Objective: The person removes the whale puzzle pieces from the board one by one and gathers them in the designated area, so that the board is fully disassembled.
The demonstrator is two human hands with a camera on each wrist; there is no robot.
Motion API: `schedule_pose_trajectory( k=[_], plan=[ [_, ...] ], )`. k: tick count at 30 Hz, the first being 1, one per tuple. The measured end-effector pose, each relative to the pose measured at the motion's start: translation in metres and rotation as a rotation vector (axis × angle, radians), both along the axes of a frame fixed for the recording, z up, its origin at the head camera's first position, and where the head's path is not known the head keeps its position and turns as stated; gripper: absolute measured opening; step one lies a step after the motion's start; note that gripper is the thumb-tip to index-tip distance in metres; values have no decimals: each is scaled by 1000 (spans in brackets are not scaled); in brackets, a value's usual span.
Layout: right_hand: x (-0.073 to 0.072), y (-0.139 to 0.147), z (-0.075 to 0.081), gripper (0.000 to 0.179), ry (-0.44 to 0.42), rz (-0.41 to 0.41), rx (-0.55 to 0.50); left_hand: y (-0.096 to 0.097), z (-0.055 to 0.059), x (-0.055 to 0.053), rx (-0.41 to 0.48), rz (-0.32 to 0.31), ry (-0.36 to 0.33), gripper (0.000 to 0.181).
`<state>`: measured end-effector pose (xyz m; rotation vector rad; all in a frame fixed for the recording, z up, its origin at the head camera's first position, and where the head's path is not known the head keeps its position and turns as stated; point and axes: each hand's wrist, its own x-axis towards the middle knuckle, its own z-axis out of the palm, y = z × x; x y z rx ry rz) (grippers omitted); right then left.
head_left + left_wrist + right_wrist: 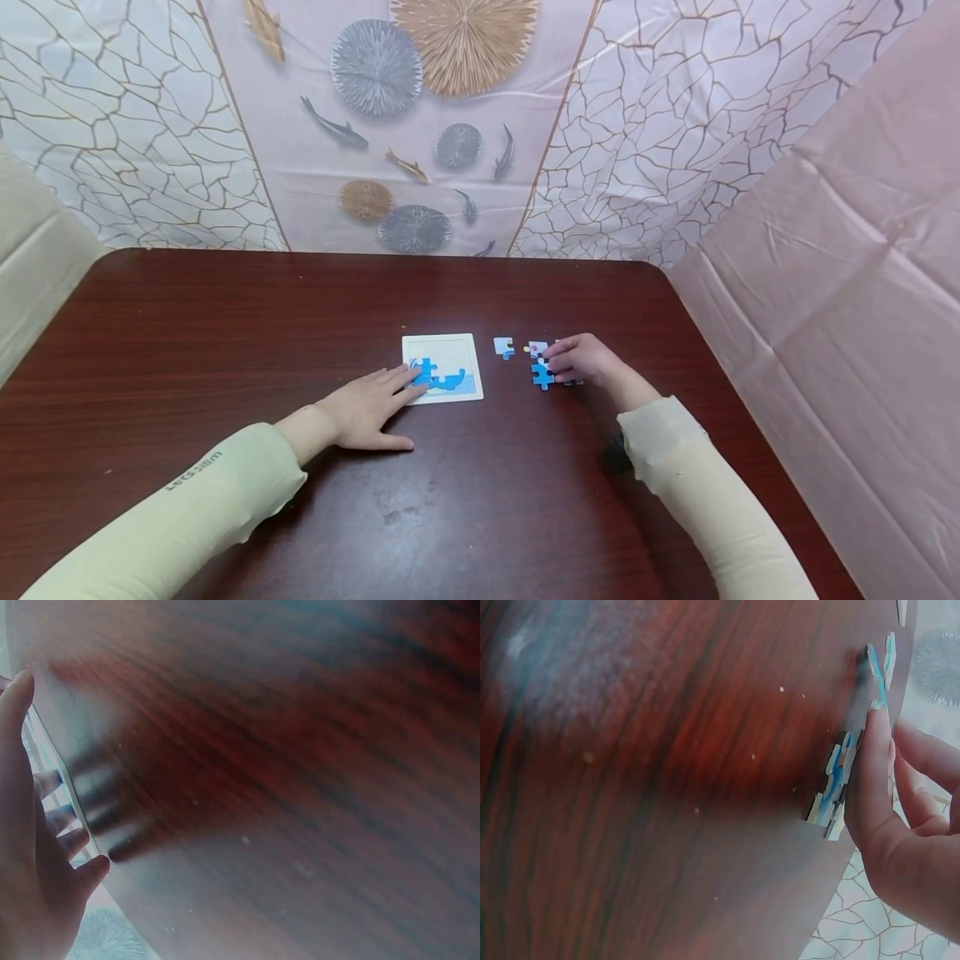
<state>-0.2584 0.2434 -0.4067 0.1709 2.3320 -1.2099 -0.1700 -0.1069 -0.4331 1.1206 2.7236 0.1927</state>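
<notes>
A white-bordered puzzle board (442, 399) lies on the table, with blue puzzle pieces (450, 381) on its lower part. My left hand (366, 410) rests beside it, fingers spread and nearly straight, their tips over the board's left edge and covering part of the blue. To the right of the board, my right hand (592, 364) pinches a blue puzzle piece (542, 375) between thumb and fingers. In the right wrist view this blue piece (876, 671) stands out past the thumb tip. More loose pieces lie by that hand, partly hidden under it.
A light puzzle piece (502, 346) lies between the board and my right hand. Several pieces (831, 784) sit close together beside the thumb in the right wrist view. Patterned cloth (420, 167) hangs behind the dark wooden table (225, 333), and plain cloth (862, 250) stands along the right.
</notes>
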Motion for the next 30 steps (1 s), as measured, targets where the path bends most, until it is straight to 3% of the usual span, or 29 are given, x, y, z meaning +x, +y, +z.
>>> schedule_pose_trajectory(
  k=[13, 20, 30],
  plan=[
    [-2, -10, 11, 35, 34, 58, -28, -1, 1, 0, -10, -8, 14, 80],
    [-3, -37, 18, 35, 38, 87, -74, -1, -3, 1, -16, -18, 48, 79],
    [-6, -85, 12, 30, 27, 101, -102, -7, -9, 3, 26, -57, 86, 78]
  ],
)
